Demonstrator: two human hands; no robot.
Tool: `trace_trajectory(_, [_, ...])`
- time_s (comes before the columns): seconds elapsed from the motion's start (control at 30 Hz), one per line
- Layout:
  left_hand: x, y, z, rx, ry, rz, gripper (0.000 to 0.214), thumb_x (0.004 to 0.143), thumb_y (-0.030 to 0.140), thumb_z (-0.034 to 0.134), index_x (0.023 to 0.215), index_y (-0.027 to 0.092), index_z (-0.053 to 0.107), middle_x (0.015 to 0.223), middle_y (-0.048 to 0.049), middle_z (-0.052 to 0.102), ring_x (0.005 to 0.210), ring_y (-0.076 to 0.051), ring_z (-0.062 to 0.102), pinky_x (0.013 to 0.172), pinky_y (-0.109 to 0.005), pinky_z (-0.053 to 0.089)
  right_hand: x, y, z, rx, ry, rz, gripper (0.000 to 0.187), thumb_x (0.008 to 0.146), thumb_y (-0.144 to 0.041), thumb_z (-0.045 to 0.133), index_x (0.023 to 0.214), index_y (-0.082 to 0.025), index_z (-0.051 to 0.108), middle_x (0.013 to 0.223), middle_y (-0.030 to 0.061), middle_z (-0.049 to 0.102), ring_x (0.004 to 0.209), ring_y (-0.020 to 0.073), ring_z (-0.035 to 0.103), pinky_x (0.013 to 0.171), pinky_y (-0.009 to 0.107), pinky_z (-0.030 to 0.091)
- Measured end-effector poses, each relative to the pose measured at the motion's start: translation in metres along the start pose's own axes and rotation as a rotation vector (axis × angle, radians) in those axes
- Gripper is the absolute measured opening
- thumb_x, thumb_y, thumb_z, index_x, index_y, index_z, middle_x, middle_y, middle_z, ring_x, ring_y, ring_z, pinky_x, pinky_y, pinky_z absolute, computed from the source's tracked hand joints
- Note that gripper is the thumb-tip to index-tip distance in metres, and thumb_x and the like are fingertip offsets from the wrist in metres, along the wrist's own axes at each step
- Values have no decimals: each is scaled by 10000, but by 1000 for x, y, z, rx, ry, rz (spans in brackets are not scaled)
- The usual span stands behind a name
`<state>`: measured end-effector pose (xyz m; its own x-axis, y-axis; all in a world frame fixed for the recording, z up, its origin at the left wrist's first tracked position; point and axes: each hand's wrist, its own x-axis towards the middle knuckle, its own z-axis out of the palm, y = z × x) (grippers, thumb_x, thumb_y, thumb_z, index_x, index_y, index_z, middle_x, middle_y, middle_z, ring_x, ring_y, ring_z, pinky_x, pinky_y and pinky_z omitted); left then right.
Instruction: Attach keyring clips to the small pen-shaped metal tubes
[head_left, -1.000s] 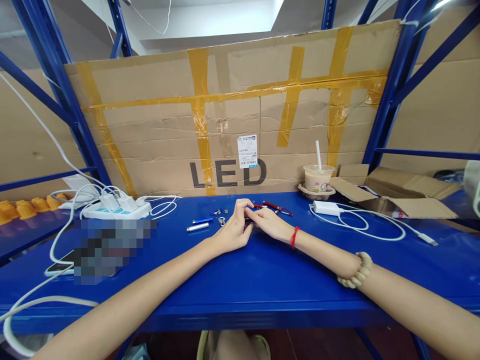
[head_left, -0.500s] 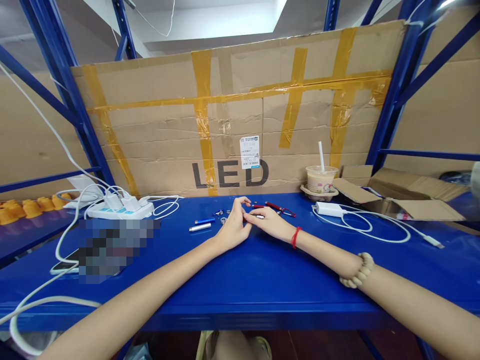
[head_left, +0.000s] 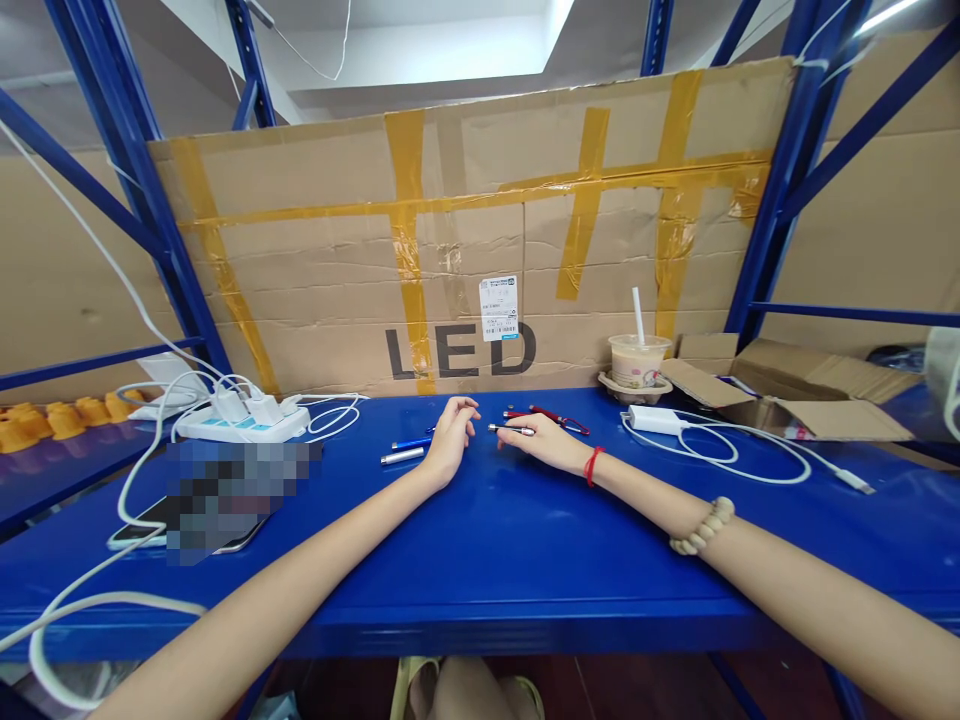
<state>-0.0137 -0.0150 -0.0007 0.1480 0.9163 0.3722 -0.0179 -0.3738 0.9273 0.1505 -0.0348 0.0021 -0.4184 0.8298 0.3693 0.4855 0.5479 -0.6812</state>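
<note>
On the blue bench [head_left: 487,540], mid-back: slim metal pen [head_left: 513,429], pinched at its right end by our right hand [head_left: 547,443]; long axis lies left-right, free tip pointing at our left hand [head_left: 448,435], just beside, loosely curled, nothing seen in it

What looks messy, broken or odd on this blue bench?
The brown cardboard backboard is creased and patched with crooked yellow tape strips. White charger cables sprawl in loose loops, one hanging over the front edge of the blue metal bench. The right hand grips a small silver pen-shaped tube; nothing looks spilled.
</note>
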Motion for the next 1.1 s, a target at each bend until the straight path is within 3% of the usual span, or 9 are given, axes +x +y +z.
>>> trace_trajectory(0.23, [-1,1,0,15,-17,10,138,748,268,424,844,180,469,760,7,484,550,-67,416,446,-166,312,-1,-1,2,78,-54,-21,432,774,-494,477,822,-115,678,820,59,651,737,152,540,680,255,397])
trace_trajectory(0.47, [-1,0,-1,20,-34,11,136,757,262,419,846,178,476,754,7,486,555,-68,414,442,-166,302,0,2,3,54,-76,0,448,767,-494,483,825,-97,683,693,30,618,576,99,470,568,230,373])
trace_trajectory(0.67, [-2,2,1,116,-72,54,137,788,290,421,828,177,486,719,18,486,566,-74,414,484,-178,317,1,3,3,51,-23,-2,456,751,-527,485,798,-113,670,700,16,596,597,100,461,564,225,356])
trace_trajectory(0.8, [-8,7,4,316,-201,202,182,814,334,438,809,169,513,725,21,519,644,-89,451,617,-200,363,0,1,4,166,70,95,496,766,-588,410,727,-131,598,492,-47,413,442,63,325,435,209,261])
trace_trajectory(0.9, [-12,10,5,435,-331,266,197,833,330,422,836,168,534,702,23,538,652,-99,469,629,-211,359,1,-1,4,296,103,216,484,755,-627,377,680,-163,496,412,-95,249,363,52,219,373,202,169])
trace_trajectory(1.1, [-11,5,6,560,-445,302,180,802,350,485,849,179,517,645,37,529,563,-93,455,546,-206,342,3,-1,5,304,68,237,440,711,-598,452,611,-170,445,414,-92,269,362,43,226,368,200,153])
